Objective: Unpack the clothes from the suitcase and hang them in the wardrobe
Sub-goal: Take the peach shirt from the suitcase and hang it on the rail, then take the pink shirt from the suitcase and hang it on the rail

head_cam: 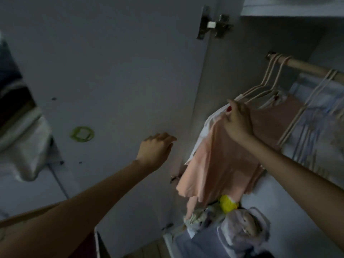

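A peach-pink shirt [221, 162] hangs inside the open wardrobe from a pale hanger [260, 90] on the wooden rail [305, 67]. My right hand [237, 123] grips the shirt's shoulder at the hanger's left end, thumb on top. My left hand [158, 148] is raised in front of the white wardrobe door [111, 71], fingers loosely bent, holding nothing. More pale hangers with light clothes [320, 112] hang further right on the rail. The suitcase is not in view.
A metal hinge [216, 25] joins the door to the wardrobe side. Below the shirt lie bundled bags and cloth, one yellow [228, 203], on the wardrobe floor. A green ring sticker [81, 134] marks the door. Folded pale fabric [24, 142] lies at the left.
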